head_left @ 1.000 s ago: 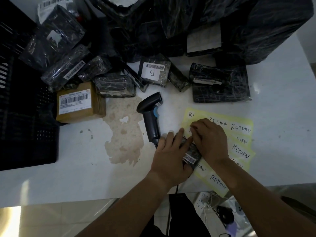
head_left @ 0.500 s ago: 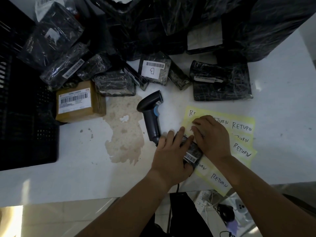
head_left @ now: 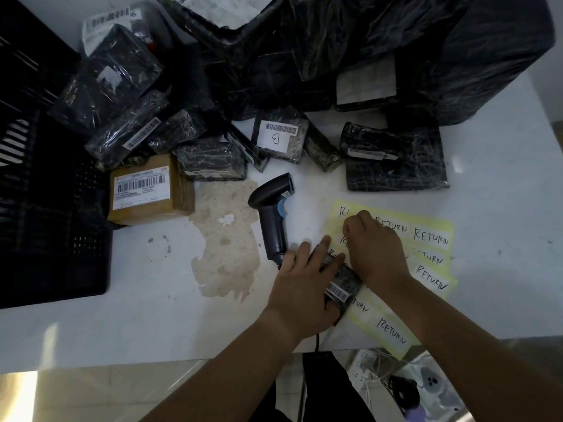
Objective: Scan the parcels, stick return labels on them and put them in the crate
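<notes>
My left hand (head_left: 304, 287) presses a small black-wrapped parcel (head_left: 341, 289) with a barcode sticker flat on the white table, next to the yellow sheets of handwritten RETURN labels (head_left: 432, 239). My right hand (head_left: 377, 248) rests on the top sheet with its fingers curled and pinched at a label near the sheet's left edge; the fingertips are hidden. The black handheld scanner (head_left: 272, 214) lies just left of my hands, its cord running under my left hand. A black plastic crate (head_left: 45, 208) stands at the far left.
A brown box with a shipping label (head_left: 146, 190) sits beside the crate. Several black-wrapped parcels lie behind the scanner, among them one marked B (head_left: 278, 135) and a flat one (head_left: 396, 159). Large black bags (head_left: 396, 41) fill the back. The table's front edge (head_left: 152, 354) is close.
My right hand has slid up from the small parcel onto the upper label sheet, and its fingers have curled together. My left hand has stayed on the parcel.
</notes>
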